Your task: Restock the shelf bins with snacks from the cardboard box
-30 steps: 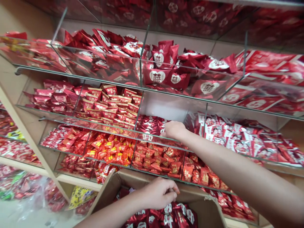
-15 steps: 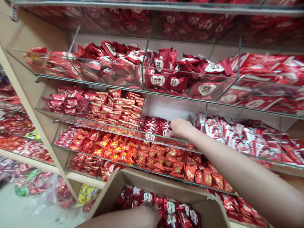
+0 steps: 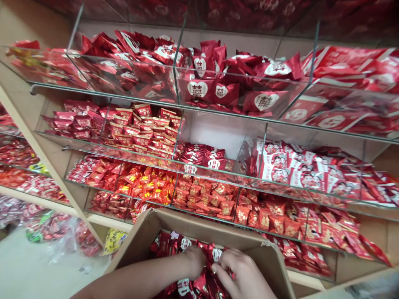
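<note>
Both my hands are inside a cardboard box filled with small dark red packets that carry white labels. My left hand is pressed down among the packets, blurred, with its fingers hidden. Beside it, my right hand reaches over the packets with fingers bent and the thumb apart from them; I see nothing clearly gripped. On the shelf above the box, similar dark red packets stand in rows at the left of a clear-walled compartment, whose white back wall shows behind them.
Clear dividers and front panels split the wooden shelf unit into compartments. Orange-red packets lie just behind the box, and white-and-red packets fill the right. Bagged goods rest on the floor at left.
My right hand has come down from the shelf compartment into the box, beside my left hand. The row of packets it covered now shows. The view has shifted slightly.
</note>
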`<control>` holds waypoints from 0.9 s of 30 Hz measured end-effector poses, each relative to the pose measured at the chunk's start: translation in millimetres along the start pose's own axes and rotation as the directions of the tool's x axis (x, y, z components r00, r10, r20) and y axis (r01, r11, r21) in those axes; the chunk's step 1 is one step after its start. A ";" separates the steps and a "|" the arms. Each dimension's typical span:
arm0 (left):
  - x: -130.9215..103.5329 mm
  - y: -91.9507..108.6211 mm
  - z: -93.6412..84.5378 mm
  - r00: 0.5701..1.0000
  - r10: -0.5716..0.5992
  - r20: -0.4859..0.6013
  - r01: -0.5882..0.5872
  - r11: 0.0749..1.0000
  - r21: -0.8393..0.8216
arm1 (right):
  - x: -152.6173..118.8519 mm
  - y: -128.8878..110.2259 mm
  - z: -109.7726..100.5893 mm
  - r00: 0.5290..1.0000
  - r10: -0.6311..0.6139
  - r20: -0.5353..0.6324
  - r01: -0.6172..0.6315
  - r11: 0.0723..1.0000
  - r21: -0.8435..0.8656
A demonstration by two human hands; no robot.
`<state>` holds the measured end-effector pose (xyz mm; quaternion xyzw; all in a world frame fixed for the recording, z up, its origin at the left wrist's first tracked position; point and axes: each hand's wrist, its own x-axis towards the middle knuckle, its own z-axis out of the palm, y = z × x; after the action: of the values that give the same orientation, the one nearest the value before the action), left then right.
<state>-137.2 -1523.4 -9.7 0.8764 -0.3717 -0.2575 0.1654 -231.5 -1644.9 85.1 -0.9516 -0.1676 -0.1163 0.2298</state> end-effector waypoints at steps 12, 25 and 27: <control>-42.8 49.5 -107.4 0.954 0.208 -0.214 -0.298 0.691 -0.659 | -2.2 22.2 3.2 0.912 0.388 0.135 -0.338 0.522 0.783; -44.5 47.6 -121.5 0.909 0.073 -0.410 -0.401 0.415 -0.817 | 40.7 21.0 -0.5 0.857 0.515 -0.003 -0.153 0.260 0.953; -43.3 46.5 -119.8 0.912 0.048 -0.407 -0.386 0.433 -0.815 | 39.1 22.6 1.1 0.835 0.544 -0.081 -0.126 0.332 0.935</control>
<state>-120.4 -1510.8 124.3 0.6361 -0.2633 -0.2406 0.6842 -187.1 -1652.9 86.8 -0.6434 0.0505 -0.1386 0.7512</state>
